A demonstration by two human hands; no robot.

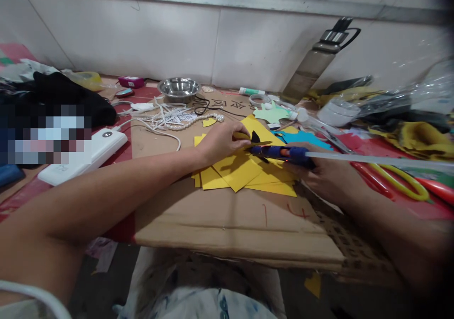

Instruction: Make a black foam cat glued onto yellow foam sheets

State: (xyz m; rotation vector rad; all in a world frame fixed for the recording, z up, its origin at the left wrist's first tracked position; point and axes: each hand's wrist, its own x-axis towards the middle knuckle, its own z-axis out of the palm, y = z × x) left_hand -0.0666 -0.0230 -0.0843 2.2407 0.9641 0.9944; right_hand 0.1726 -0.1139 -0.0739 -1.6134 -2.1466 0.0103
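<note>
My left hand (227, 141) pinches a small yellow piece (260, 143) with a black shape on it, held above a fanned stack of yellow sheets (236, 174). My right hand (314, 167) is wrapped round a blue glue gun (294, 154), whose tip points left at the yellow piece. Whether the tip touches the piece is too small to tell. A long translucent glue stick (369, 158) runs out of the back of the gun to the right. The yellow sheets lie on brown cardboard (213, 215).
A metal bowl (179, 88), white cords and a beaded string (198, 120) lie behind my left hand. A white power bank (85, 155) is at left. Scissors with yellow handles (400, 181) lie beyond my right forearm; a tilted bottle (308, 66) leans against the wall.
</note>
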